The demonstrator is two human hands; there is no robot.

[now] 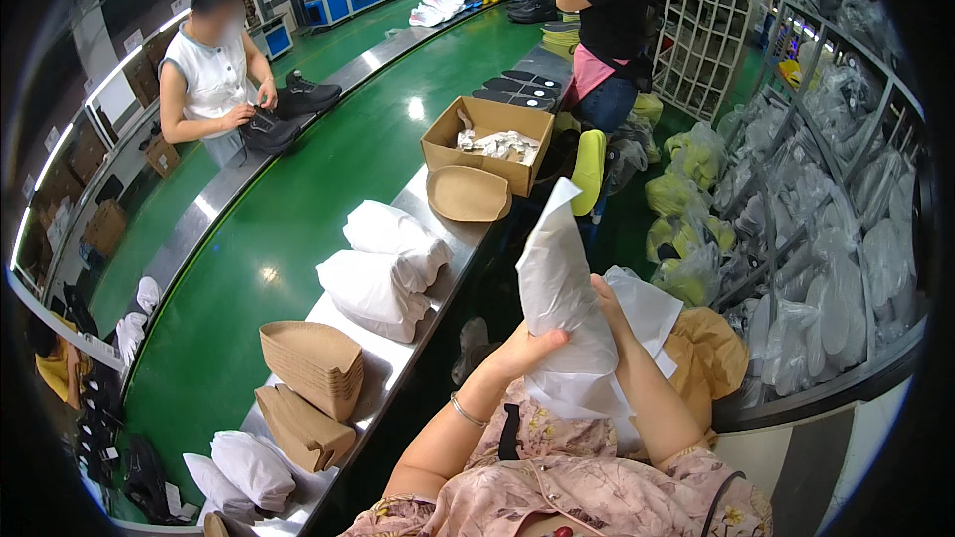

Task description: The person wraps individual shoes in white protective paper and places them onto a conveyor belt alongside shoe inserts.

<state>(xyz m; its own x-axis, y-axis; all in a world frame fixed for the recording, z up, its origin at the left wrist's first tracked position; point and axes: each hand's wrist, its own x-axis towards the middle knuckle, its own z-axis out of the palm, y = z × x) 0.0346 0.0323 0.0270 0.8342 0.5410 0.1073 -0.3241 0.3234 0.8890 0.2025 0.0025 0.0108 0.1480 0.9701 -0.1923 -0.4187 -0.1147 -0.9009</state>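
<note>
The person's left hand (525,348) and right hand (609,310) are both closed around a white tissue-paper form (559,283) held upright above the lap, apparently mid-shaping; the next move likely calls for setting it beside the finished white bundles (383,268) on the steel ledge (453,239).

A white tissue-paper bundle (562,283), stuffed into a long tapering shape like a shoe filler, stands nearly upright just right of the frame's centre, its pointed tip leaning slightly up and to the right. Its surface is crumpled and softly creased, widening toward the bottom. The lower part spreads into loose white sheets in the lower centre of the frame, over a floral-patterned lap.
</note>
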